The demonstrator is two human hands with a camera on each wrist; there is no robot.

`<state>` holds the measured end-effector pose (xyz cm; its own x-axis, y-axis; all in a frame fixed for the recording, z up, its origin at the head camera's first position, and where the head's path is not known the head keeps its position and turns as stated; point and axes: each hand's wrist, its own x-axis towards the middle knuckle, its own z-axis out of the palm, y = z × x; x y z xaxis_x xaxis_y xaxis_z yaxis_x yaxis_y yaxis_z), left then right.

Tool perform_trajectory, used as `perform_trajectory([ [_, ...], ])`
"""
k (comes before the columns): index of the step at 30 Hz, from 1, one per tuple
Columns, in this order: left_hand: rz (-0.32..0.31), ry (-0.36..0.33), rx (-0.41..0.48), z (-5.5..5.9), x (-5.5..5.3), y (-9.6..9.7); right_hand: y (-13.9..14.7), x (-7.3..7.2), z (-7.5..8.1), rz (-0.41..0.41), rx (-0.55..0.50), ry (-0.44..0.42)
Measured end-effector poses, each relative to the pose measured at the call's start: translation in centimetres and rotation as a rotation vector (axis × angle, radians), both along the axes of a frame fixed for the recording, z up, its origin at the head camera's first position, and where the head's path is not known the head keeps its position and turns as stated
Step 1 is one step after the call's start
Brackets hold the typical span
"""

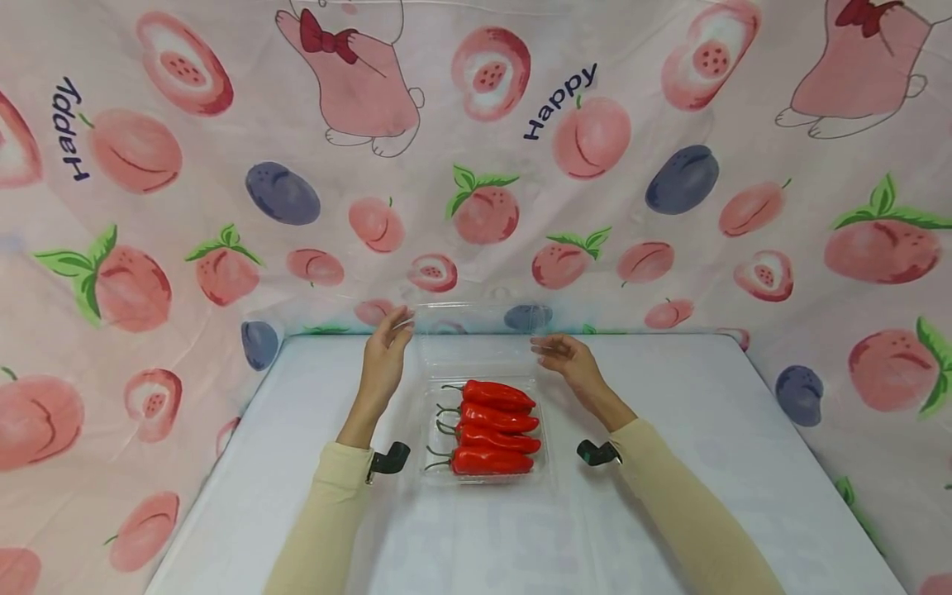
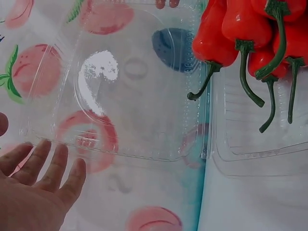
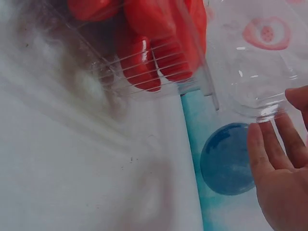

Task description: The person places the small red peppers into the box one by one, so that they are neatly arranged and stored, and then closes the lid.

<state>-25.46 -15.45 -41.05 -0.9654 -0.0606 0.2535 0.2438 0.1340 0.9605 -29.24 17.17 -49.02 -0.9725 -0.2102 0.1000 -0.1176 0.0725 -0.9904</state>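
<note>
A clear plastic clamshell box stands on the table, its tray [image 1: 545, 438] holding several red peppers [image 1: 494, 459] with green stems. The hinged lid [image 1: 483, 305] is tilted up at the far side. At the lid's left edge is my left hand [image 1: 383, 357], fingers extended; in the left wrist view its fingertips [image 2: 44, 144] meet the rim, thumb apart. On the other side, my right hand [image 1: 576, 368] is at the lid's right edge. The right wrist view shows its nearly straight fingers [image 3: 269, 144] against the lid's corner, with the thumb spread off them.
The box rests on a white-covered table [image 1: 245, 496]. Behind and beside it hangs a pink cloth [image 1: 476, 149] printed with fruit and rabbits. A dark wrist camera [image 1: 392, 457] sits on the left wrist, another camera [image 1: 597, 452] on the right.
</note>
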Motion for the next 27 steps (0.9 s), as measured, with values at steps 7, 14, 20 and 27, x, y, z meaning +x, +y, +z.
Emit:
perform_trajectory([
  [7,0.015,-0.005,-0.011,0.1,0.2,0.0,0.2,1.0,2.5,-0.043,-0.046,0.108],
  [14,0.032,-0.005,-0.016,0.1,0.7,-0.1,-0.1,2.0,5.3,-0.104,-0.014,0.191],
  [20,0.037,0.002,-0.017,0.1,1.4,-0.2,-0.6,3.5,7.4,-0.126,0.04,0.2],
  [27,0.034,0.008,-0.055,0.1,2.3,-0.5,-1.2,5.8,9.5,-0.155,0.117,0.204],
])
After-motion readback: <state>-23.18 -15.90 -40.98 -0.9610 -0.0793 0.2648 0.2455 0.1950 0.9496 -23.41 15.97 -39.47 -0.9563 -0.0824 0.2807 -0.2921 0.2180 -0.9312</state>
